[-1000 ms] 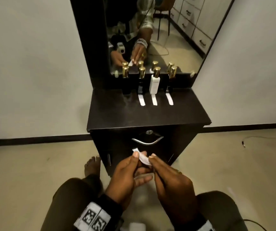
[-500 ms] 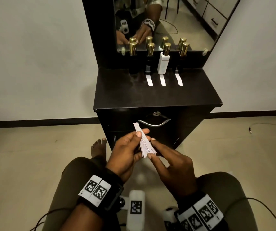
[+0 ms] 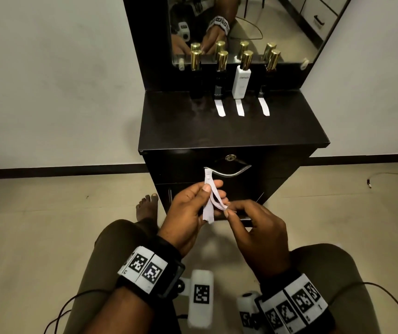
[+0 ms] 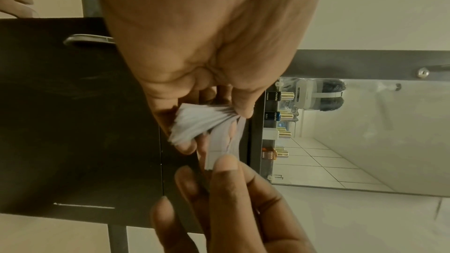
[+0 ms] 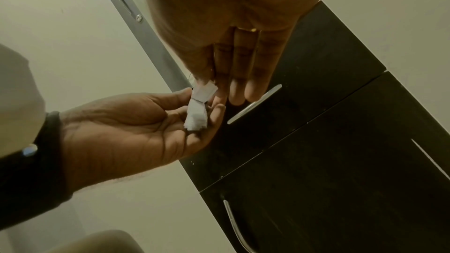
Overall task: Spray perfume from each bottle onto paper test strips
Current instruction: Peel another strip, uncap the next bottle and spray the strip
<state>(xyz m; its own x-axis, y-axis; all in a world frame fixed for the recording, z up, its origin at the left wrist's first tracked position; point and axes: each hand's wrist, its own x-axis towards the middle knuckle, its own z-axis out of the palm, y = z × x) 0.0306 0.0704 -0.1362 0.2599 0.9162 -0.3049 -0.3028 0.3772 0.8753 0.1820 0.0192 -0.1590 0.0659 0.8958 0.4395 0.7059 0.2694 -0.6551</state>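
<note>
Our left hand (image 3: 188, 210) pinches the stack of test strips (image 3: 208, 208) near our lap so our right hand (image 3: 255, 227) can peel one off by its end, likely for the far-left bottle (image 3: 196, 75), which has no strip before it.

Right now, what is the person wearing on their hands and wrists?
The left hand is bare above a black wrist band carrying white square-patterned marker tags. The right hand has a gold ring and a similar tagged band. White camera modules hang under both wrists, with thin dark cables trailing off.
</note>
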